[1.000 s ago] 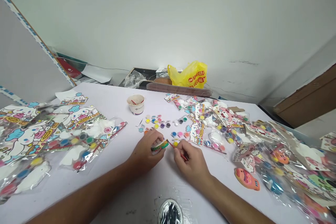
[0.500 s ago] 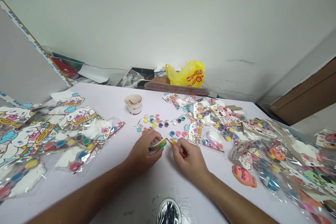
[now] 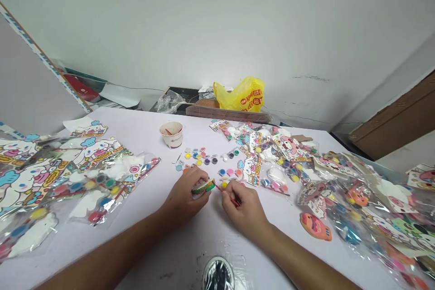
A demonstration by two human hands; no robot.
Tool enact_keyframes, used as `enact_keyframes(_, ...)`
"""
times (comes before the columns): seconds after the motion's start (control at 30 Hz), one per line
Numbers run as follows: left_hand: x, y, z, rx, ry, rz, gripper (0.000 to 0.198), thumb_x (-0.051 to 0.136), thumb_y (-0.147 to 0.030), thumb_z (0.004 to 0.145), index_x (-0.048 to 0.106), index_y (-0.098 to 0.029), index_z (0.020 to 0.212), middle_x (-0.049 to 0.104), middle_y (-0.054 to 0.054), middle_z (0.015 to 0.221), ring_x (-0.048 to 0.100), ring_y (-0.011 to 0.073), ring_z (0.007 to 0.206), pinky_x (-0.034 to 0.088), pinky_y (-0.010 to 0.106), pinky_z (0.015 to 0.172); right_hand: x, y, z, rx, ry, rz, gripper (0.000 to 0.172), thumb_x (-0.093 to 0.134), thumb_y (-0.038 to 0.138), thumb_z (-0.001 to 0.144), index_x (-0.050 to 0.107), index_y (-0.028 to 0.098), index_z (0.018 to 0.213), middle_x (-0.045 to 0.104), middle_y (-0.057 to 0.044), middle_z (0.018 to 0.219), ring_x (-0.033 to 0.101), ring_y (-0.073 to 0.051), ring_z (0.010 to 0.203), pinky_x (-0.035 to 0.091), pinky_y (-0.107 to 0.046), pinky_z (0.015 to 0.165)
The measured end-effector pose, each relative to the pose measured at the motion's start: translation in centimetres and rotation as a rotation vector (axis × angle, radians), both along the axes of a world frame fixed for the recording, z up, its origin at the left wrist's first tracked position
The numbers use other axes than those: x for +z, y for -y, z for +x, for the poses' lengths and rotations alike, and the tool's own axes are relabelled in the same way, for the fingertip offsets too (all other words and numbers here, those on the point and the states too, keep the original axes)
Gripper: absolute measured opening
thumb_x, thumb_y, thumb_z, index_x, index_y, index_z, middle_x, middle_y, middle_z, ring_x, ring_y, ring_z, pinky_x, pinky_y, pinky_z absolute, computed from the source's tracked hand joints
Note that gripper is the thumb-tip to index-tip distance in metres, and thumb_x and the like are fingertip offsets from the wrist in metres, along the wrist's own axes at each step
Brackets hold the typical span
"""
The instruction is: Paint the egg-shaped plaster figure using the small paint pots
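My left hand point(image 3: 189, 192) is closed around a small figurine point(image 3: 205, 187) painted green, yellow and orange, tilted on edge above the table. In my right hand point(image 3: 245, 203) a thin red paintbrush point(image 3: 234, 201) is pinched, its tip close to the figurine's right edge; I cannot tell whether they touch. Small open paint pots point(image 3: 200, 156) in several colours lie just beyond both hands. Past them stands a paper cup point(image 3: 171, 135) with a brush leaning in it. A painted pink and orange fish-like piece point(image 3: 316, 226) lies right of my right forearm.
Clear packets point(image 3: 98, 186) of white figures and paint pots cover the left side. More packets point(image 3: 360, 208) are piled on the right. A yellow plastic bag point(image 3: 242, 95) sits behind the table's far edge. A round dark-centred object point(image 3: 218, 273) lies at the near edge.
The brush tip has moved slightly left, closer to the figurine, with a small shift of my right hand. My left hand keeps its hold. The view has shifted a little.
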State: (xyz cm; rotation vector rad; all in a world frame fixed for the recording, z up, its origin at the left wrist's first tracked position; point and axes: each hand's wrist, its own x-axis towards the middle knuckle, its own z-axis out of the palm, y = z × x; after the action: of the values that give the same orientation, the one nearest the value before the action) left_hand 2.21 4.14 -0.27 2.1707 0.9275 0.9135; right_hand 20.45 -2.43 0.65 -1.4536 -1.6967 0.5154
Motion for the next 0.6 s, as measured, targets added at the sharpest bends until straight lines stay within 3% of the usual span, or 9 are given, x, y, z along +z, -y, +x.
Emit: enact_keyframes(0.6, 0.31, 0.08, 0.01, -0.003, -0.006, -0.048, 0.006, 0.055, -0.020, 0.082, 0.051, -0.022, 0.085, 0.055, 0.001, 0.084, 0.051, 0.0189, 0.078, 0.042, 0.030, 0.070, -0.24, -0.20, 0.37, -0.051, -0.018, -0.021, 0.023, 0.050, 0.025, 0.083, 0.037, 0.022, 0.063, 0.035, 0.007, 0.052, 0.036, -0.011, 0.048, 0.027, -0.022, 0.048)
